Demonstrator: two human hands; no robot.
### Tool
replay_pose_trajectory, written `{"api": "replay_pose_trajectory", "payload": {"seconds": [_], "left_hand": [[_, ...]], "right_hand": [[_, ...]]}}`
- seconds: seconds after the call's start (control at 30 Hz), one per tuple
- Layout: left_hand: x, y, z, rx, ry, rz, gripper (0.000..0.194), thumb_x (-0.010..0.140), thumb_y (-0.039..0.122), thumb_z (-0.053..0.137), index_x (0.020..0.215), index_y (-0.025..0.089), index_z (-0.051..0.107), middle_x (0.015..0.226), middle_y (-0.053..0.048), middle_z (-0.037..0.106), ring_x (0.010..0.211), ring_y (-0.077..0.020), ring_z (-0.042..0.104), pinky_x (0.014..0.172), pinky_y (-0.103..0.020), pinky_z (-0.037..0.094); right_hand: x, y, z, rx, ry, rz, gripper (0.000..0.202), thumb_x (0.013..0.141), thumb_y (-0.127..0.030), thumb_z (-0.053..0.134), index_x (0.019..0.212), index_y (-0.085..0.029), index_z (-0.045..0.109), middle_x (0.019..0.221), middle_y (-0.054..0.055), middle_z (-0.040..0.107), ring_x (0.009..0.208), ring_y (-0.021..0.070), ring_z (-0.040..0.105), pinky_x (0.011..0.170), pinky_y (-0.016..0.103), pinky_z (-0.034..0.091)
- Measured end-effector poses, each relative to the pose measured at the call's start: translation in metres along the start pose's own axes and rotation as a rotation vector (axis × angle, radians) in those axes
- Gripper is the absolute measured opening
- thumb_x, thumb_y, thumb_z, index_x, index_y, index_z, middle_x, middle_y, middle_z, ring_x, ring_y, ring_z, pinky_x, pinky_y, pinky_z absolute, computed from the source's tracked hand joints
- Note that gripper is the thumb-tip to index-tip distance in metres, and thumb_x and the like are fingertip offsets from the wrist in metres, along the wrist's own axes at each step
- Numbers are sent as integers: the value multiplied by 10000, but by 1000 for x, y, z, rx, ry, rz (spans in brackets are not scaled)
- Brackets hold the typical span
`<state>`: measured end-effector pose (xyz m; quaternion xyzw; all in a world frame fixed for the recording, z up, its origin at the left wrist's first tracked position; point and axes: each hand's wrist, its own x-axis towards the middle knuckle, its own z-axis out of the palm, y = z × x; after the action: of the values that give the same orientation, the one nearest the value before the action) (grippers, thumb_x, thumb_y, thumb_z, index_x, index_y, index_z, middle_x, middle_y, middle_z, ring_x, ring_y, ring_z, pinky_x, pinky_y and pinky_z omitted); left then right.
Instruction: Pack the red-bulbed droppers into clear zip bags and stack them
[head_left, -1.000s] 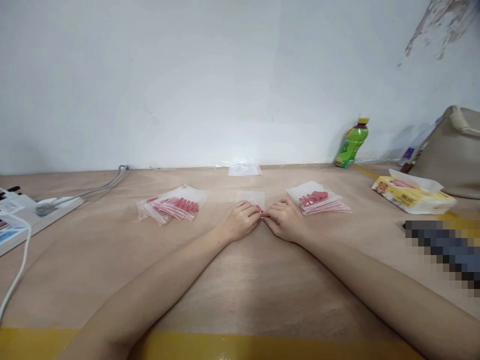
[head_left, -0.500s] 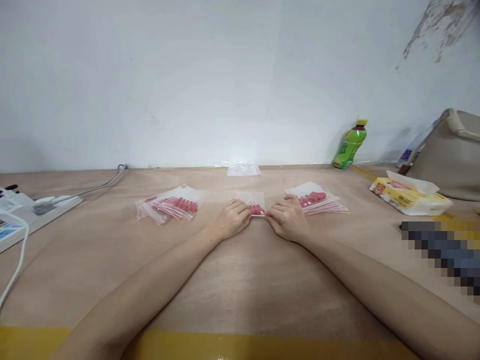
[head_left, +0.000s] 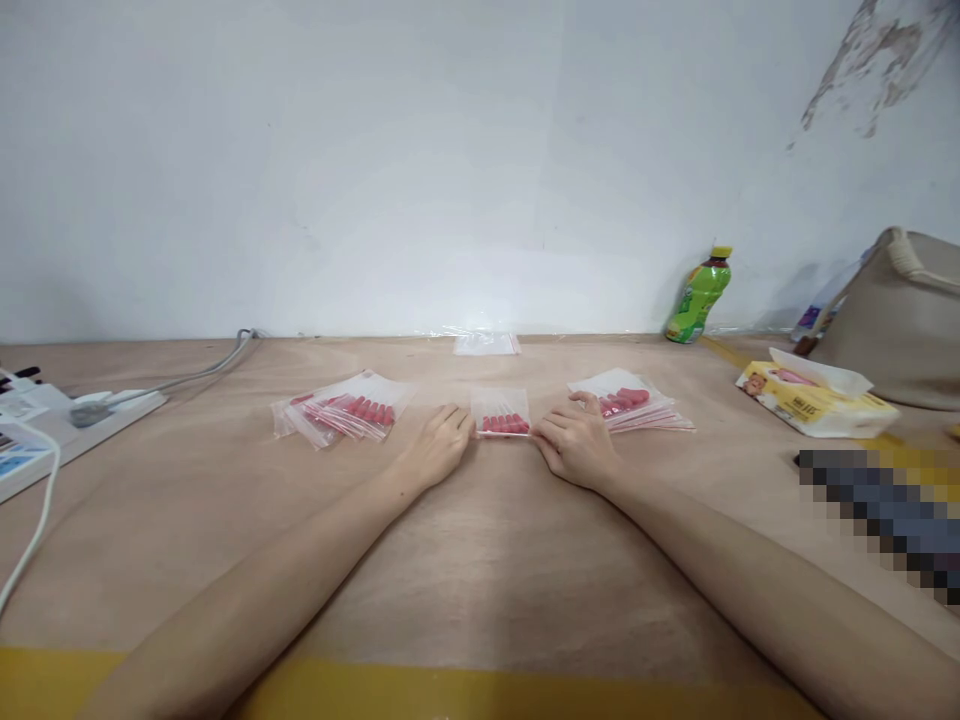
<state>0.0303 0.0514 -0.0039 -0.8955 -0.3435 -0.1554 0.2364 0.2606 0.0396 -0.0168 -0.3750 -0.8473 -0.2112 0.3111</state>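
Between my hands a small clear zip bag [head_left: 501,402] lies on the table, with several red, capsule-like pieces [head_left: 505,424] lined up along its near edge. The closed fingers of my left hand [head_left: 446,440] pinch the bag's near left corner. At the near right corner, my right hand [head_left: 574,438] also pinches the bag, its fingertips partly hidden. Left of my hands is a fanned pile of filled bags [head_left: 349,408]. Another stack of filled bags [head_left: 634,402] lies just beyond my right hand.
Flat clear bags [head_left: 486,345] lie against the wall. A green bottle [head_left: 699,298], a yellow tissue pack [head_left: 814,398] and a beige bag [head_left: 892,320] stand at the right. A power strip [head_left: 112,415] with cables is at the left.
My left hand has slid left along the bag's near edge to its corner, uncovering more red pieces. The right hand stays in about the same place.
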Motion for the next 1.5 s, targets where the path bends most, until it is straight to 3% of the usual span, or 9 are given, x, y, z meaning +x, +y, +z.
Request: {"api": "replay_pose_trajectory", "payload": {"seconds": [0.3, 0.43, 0.53, 0.73, 0.87, 1.07, 1.23, 1.4, 1.5], "left_hand": [[2, -1, -2, -1, -64, 22, 213, 905, 142, 366, 787, 140, 543, 788, -74, 566, 760, -210, 520, 708, -325, 419], [-1, -7, -2, -38, -65, 57, 196, 909, 284, 420, 882, 156, 566, 865, -67, 594, 858, -209, 541, 781, -333, 411], [-7, -20, -4, -93, -16, 36, 352, 873, 430, 450, 1121, 188, 513, 1123, -93, 556, 1089, -244, 463, 959, -412, 307], [-26, -53, 0, 178, 50, -553, 466, 835, 476, 445, 1110, 113, 548, 1222, -198, 472, 1220, -413, 282, 990, -595, 92], [-34, -58, 2, 190, 22, -698, 497, 813, 503, 451, 866, 40, 622, 976, -249, 568, 1081, -469, 403, 921, -639, 133], [-20, -37, 0, 51, -64, -658, 518, 848, 535, 362, 800, 92, 625, 795, -192, 608, 864, -368, 546, 813, -589, 303], [-4, 1, 2, -180, -120, -409, 431, 879, 509, 341, 1104, 211, 556, 1050, -89, 594, 1006, -244, 522, 888, -390, 382], [2, 22, 5, -482, -121, -311, 683, 801, 595, 441, 1350, 209, 315, 1405, -117, 269, 1283, -286, 261, 1002, -403, 305], [5, 26, 8, -545, -150, -306, 672, 762, 607, 492, 1291, 200, 418, 1358, -126, 342, 1243, -294, 333, 1002, -403, 314]], "right_hand": [[0, 0, -2, -50, -8, 12, 223, 835, -193, 446, 662, -178, 587, 629, 14, 630, 673, 140, 503, 858, 383, 216], [-1, 2, -1, -38, -40, 29, 158, 827, -285, 492, 855, -203, 624, 865, 48, 654, 777, 170, 527, 752, 349, 248], [0, 2, 5, 3, -64, 15, 155, 828, -256, 494, 920, -226, 614, 1005, 43, 628, 831, 168, 542, 722, 316, 276], [10, 23, 0, -93, -196, 52, 233, 723, -3, 434, 872, -142, 547, 978, 98, 620, 803, 189, 546, 704, 282, 332], [-1, 52, -18, -244, -329, 220, 202, 705, -11, 430, 831, -143, 518, 869, 114, 625, 726, 219, 555, 622, 297, 310], [-33, 68, -41, -329, -365, 369, 128, 758, -95, 397, 743, -145, 513, 766, 122, 622, 655, 215, 547, 575, 305, 273], [-39, 56, -55, -340, -329, 376, 97, 718, -154, 441, 713, -144, 537, 759, 111, 631, 694, 219, 553, 662, 329, 300], [-24, 31, -54, -117, -208, 253, 228, 743, -373, 511, 812, -166, 575, 889, 83, 633, 854, 235, 545, 768, 362, 298], [-11, 13, -43, 141, -254, 84, 278, 741, -413, 557, 908, -193, 586, 950, 64, 624, 893, 208, 543, 767, 337, 317]]}}
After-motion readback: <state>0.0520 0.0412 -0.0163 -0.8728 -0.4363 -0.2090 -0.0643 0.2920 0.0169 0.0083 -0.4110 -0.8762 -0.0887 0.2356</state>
